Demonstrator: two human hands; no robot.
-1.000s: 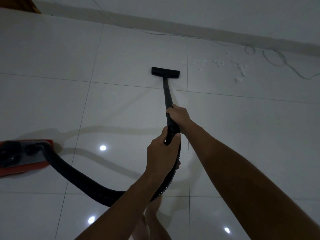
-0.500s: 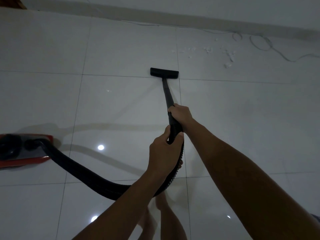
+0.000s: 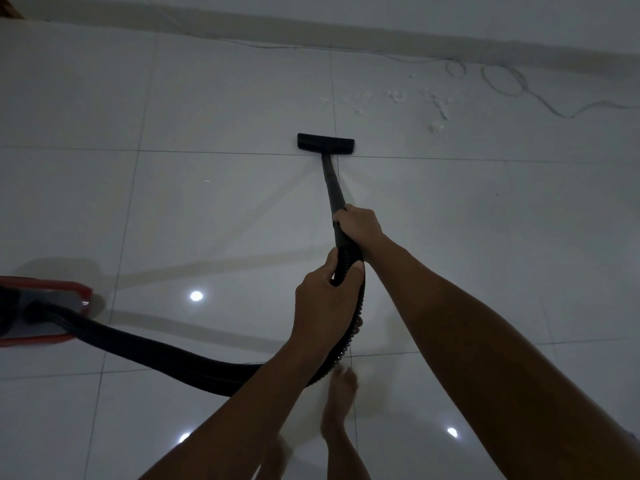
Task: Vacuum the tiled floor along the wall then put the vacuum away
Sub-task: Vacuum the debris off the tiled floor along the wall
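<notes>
Ideally, with the right hand (image 3: pixel 358 225) gripping the wand (image 3: pixel 334 188) and the left hand (image 3: pixel 325 299) clasping the ribbed hose (image 3: pixel 145 348) just behind it, arms reaching forward, the person is keeping the floor head (image 3: pixel 325 144) flat, steering toward the white crumbs (image 3: pixel 436 109) near the wall (image 3: pixel 381 12).

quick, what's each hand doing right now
Left hand: closed, gripping the ribbed black hose where it meets the wand.
Right hand: closed, gripping the black wand further down toward the floor nozzle.
</notes>
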